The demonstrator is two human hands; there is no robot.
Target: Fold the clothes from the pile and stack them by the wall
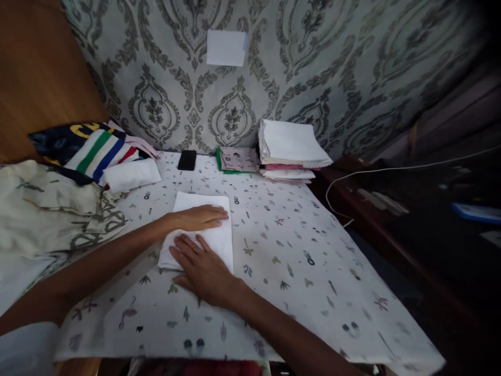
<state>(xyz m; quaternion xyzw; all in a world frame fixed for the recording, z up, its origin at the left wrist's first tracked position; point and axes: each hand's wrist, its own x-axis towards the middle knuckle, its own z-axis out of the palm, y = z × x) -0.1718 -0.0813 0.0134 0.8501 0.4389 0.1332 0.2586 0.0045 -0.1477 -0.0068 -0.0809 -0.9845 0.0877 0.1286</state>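
A folded white cloth [219, 248] lies flat on the patterned tablecloth [282, 271] in front of me. Across its upper part rests my left hand [199, 217], fingers stretched out toward the right. My right hand [205, 269] presses on the lower left part, its fingers spread and pointing up and to the left. Both palms face down on the fabric, and neither hand grips it. Parts of the cloth are hidden beneath the hands.
A stack of folded white cloths [291, 143] stands at the back right, beside a folded pinkish cloth [239, 159]. A black phone [187, 160] lies near the wall. Loose clothes [50, 193] and a rolled white cloth [133, 175] are at left. A thin cable [376, 169] hangs right.
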